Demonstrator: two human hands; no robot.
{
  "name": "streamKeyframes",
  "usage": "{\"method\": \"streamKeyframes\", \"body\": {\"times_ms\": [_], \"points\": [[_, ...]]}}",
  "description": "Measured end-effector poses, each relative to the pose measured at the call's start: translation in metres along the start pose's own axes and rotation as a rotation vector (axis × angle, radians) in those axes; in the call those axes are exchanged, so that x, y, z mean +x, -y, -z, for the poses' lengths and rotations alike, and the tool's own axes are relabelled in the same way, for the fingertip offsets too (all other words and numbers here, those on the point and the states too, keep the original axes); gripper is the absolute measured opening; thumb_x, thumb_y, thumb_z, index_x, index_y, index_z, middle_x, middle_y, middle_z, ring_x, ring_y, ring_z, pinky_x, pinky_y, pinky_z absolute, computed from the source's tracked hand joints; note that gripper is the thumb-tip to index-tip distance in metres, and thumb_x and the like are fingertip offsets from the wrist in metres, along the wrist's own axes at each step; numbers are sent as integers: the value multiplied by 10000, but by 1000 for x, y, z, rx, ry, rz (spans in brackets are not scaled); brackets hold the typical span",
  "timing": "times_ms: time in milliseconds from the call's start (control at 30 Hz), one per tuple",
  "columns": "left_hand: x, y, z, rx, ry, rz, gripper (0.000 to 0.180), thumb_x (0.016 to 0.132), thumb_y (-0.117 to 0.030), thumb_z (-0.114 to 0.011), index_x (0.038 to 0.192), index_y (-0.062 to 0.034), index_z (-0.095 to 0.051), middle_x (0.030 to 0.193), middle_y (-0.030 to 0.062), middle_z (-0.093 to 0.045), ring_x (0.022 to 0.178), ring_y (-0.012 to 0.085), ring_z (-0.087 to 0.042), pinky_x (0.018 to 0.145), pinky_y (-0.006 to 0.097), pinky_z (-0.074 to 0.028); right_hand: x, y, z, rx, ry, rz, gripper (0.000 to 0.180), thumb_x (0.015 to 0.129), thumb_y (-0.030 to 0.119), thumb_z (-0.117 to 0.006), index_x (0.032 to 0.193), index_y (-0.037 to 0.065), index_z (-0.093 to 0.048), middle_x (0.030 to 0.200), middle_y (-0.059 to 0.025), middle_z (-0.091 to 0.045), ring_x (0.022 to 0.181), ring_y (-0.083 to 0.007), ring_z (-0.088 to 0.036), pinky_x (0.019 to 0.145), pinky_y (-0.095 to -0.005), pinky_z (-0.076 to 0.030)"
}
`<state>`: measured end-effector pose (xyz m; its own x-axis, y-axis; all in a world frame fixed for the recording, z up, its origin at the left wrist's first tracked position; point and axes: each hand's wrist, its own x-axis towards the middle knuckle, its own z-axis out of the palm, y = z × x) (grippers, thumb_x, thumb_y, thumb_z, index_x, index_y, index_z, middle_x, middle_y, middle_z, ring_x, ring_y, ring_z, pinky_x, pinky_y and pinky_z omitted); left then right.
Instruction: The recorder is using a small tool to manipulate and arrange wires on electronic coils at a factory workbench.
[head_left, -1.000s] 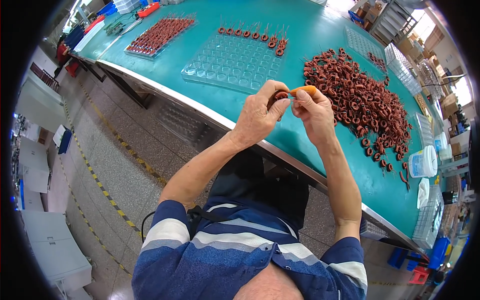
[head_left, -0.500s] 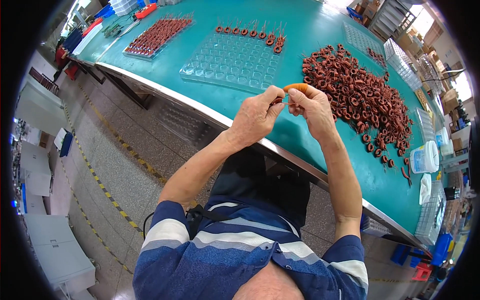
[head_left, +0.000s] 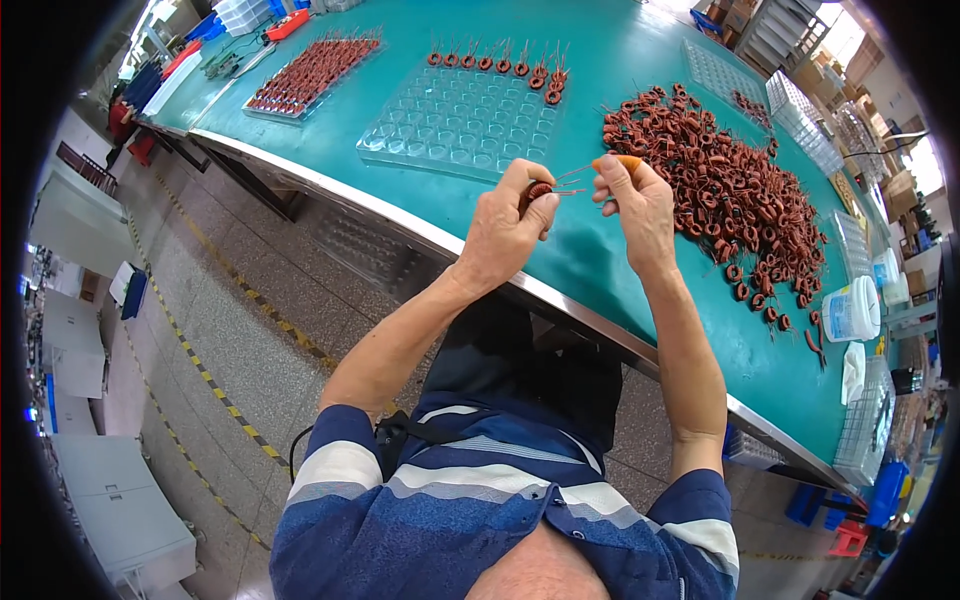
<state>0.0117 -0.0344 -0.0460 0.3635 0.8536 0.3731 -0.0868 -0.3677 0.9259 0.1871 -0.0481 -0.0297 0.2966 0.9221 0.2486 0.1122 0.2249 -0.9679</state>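
My left hand (head_left: 508, 228) pinches a small copper-wound ring coil (head_left: 540, 190) above the green table's near edge. Thin wire leads stick out of the coil toward my right hand (head_left: 634, 200), which grips an orange-handled tool (head_left: 618, 160) and touches those leads. A big heap of the same reddish coils (head_left: 735, 195) lies just right of my hands. A clear plastic tray with many pockets (head_left: 460, 125) lies beyond my left hand, with a row of coils (head_left: 500, 65) along its far edge.
The green table (head_left: 600, 260) has a metal front edge. A second tray filled with coils (head_left: 310, 72) lies at the far left. A white tub with a blue lid (head_left: 850, 310) stands at the right, with clear trays stacked behind it. Grey cabinets stand on the floor at left.
Both hands have stayed together over the table edge. The coil's leads now point out toward my right hand, which has shifted slightly around them.
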Motion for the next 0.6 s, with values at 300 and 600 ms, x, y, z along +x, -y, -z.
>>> {"method": "streamKeyframes", "body": {"times_ms": [300, 600], "points": [[5, 0, -1, -182, 71, 95, 125, 967, -133, -498, 1014, -32, -440, 662, 21, -515, 567, 85, -487, 503, 245, -405, -11, 6, -7, 143, 367, -136, 310, 899, 300, -660, 831, -2, -655, 667, -30, -605, 568, -83, -557, 502, -215, -421], [30, -14, 29, 33, 441, 51, 209, 989, -205, -493, 1110, -37, -462, 775, 33, -522, 699, 102, -477, 628, 269, -432, -6, 8, 4, 325, 411, -339, 260, 897, 276, -659, 834, 24, -647, 681, -15, -591, 580, -83, -527, 522, -220, -407]]}}
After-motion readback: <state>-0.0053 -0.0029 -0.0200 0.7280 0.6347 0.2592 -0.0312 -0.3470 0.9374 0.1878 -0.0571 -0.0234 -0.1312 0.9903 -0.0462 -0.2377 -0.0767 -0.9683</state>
